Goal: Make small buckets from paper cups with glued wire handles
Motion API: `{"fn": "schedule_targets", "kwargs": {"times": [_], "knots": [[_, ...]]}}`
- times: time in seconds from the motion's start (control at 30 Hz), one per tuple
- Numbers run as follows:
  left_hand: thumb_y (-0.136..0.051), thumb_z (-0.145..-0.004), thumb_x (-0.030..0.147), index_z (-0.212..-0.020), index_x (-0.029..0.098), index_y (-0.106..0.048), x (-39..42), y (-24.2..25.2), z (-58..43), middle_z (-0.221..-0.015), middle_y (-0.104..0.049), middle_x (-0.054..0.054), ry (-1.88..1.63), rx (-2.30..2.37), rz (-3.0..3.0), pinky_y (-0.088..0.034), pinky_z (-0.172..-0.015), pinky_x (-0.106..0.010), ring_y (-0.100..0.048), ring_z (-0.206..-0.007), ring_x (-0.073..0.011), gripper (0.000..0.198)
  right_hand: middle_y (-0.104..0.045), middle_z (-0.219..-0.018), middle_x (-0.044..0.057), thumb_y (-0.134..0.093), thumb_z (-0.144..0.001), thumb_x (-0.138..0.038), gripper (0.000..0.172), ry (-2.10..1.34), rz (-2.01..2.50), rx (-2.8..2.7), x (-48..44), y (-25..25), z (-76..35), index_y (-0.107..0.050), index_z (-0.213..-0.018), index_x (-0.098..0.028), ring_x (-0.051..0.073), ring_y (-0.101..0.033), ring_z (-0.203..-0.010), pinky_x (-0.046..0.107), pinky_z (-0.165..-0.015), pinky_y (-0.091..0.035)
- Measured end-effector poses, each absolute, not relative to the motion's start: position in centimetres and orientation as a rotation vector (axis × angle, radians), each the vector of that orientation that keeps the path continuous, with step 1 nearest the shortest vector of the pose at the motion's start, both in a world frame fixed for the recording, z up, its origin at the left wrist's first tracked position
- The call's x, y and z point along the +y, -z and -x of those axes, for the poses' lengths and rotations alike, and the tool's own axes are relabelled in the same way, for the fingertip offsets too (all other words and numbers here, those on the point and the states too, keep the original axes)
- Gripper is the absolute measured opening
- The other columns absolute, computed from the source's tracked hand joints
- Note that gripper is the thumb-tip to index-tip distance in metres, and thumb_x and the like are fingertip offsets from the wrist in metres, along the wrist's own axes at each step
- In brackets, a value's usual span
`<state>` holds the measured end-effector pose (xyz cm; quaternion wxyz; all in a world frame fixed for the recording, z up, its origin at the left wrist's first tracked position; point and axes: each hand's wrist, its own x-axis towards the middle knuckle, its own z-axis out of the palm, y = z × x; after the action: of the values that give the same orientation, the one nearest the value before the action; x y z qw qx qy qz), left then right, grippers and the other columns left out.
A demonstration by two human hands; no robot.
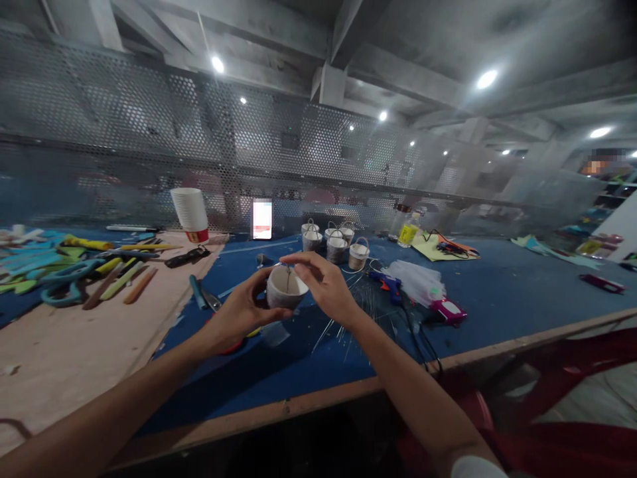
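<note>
A small whitish paper cup with a wrapped outside is tilted so that its open mouth faces me. My left hand is closed around its left side, with the thumb under the front. At the rim, the fingers of my right hand bend over a thin wire that shows inside the cup. Exactly how the fingertips grip the wire is partly hidden. Behind my hands stand several similar little cups with looped handles. Loose thin wires lie on the blue tabletop just right of my right hand.
Right of the wires are a blue glue gun, a clear plastic bag and a magenta device. On the left lie scissors, clay-like sticks and stacked paper cups. A lit phone leans against the perforated screen.
</note>
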<state>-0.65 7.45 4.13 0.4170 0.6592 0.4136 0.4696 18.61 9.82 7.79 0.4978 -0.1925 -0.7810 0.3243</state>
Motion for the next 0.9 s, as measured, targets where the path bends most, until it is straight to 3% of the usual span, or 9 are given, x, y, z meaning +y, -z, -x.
{"fn": "schedule_targets", "kwargs": {"times": [0.9], "knots": [[-0.083,-0.066,0.020,-0.130,0.022,-0.051,7.40,-4.07,0.78,-0.124,-0.068,-0.010,-1.174,1.044,-1.640,-0.054,-0.096,-0.042,-0.067,-0.111,-0.0267,0.071,-0.071,-0.112,0.004,-0.056,-0.098,-0.038,0.019,-0.790,0.570,-1.824,9.81,-7.46,-19.16,-0.066,-0.107,-0.025,0.019,-0.068,-0.105,0.039,-0.097,-0.054]]}}
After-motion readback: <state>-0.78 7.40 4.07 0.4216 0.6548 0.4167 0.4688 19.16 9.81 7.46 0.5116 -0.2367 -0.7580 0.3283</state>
